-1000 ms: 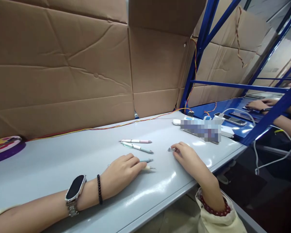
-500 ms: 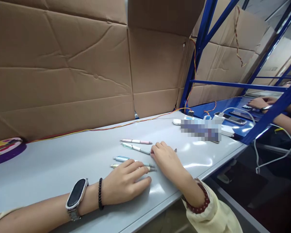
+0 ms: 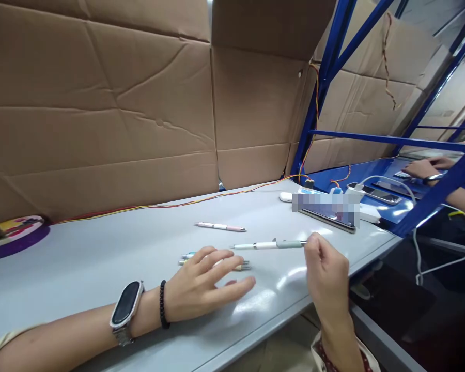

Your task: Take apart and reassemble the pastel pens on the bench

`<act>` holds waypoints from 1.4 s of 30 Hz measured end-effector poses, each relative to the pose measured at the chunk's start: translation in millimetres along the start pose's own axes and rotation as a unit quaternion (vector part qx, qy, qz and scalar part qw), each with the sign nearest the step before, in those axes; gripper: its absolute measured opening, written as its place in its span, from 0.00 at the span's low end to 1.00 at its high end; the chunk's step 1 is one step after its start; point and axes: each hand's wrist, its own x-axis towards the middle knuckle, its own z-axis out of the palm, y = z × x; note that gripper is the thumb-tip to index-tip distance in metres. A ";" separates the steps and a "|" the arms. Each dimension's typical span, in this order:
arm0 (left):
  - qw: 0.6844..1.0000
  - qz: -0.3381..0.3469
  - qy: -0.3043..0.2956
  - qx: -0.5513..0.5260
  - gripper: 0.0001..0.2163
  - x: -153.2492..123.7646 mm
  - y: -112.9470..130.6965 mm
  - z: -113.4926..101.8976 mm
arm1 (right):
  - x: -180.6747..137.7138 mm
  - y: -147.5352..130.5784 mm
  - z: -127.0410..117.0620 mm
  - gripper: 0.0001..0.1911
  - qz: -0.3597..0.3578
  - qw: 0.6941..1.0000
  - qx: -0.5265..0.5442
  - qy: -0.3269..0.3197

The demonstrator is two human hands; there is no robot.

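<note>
My right hand (image 3: 327,274) is closed in a pinch on the right end of a pen (image 3: 289,244), white with a grey-green section. The pen points left, roughly level, over the table's right half. My left hand (image 3: 201,281) lies palm down with its fingers spread above two pens. Of these, the blue pen (image 3: 187,256) shows only at its end, and the yellow pen (image 3: 238,267) sticks out past the fingers; the hand hides their middles. Farther back, a white and pink pen (image 3: 220,227) lies untouched.
The white table (image 3: 101,253) backs onto cardboard sheets (image 3: 139,103). A round purple-rimmed container (image 3: 19,248) sits at left. Toward the right are a phone (image 3: 329,219), partly blurred out, white chargers and cables, and a blue metal frame (image 3: 325,82). Beyond it, another person's hands (image 3: 426,168) rest.
My right hand has moved right and toward me, pulling the grey-green and white pen from beside the pink one. My left hand's fingers have spread and shifted slightly right.
</note>
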 end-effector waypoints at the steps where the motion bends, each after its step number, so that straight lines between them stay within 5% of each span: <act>1: 1.000 0.006 0.013 0.001 0.12 0.1 3.2 -2.5 | -5.6 -1.2 -4.9 0.17 0.006 1.000 0.012 0.018; 3: 0.999 0.016 0.035 0.002 0.12 1.1 10.4 -7.8 | -18.4 -7.0 -10.0 0.17 -0.008 0.999 0.042 0.006; 6: 1.000 0.009 0.026 -0.015 0.12 4.8 19.6 -14.3 | -36.8 -18.5 -5.2 0.16 -0.067 0.987 0.102 -0.107; 14: 0.965 -0.118 -0.213 -0.100 0.16 7.0 15.7 -4.4 | -41.4 -22.6 14.5 0.18 -0.113 0.925 0.035 -0.361; 21: 0.954 -0.151 -0.210 -0.152 0.19 -0.2 11.6 9.1 | -33.0 -16.3 8.7 0.03 -0.075 0.916 0.070 -0.387; 28: 0.929 -0.185 -0.254 -0.198 0.18 1.3 11.2 9.9 | -31.1 -20.6 21.3 0.22 -0.092 0.910 -0.009 -0.404; 34: 0.928 -0.184 -0.253 -0.204 0.13 2.9 9.8 9.3 | -30.2 -16.5 16.8 0.05 -0.047 0.911 0.068 -0.404; 39: 0.922 -0.192 -0.266 -0.208 0.11 2.9 9.6 10.6 | -31.5 -18.1 19.2 0.18 -0.052 0.916 0.013 -0.398; 42: 0.920 -0.191 -0.274 -0.204 0.11 2.8 10.0 10.9 | -29.9 -17.3 17.7 0.22 -0.034 0.913 0.070 -0.401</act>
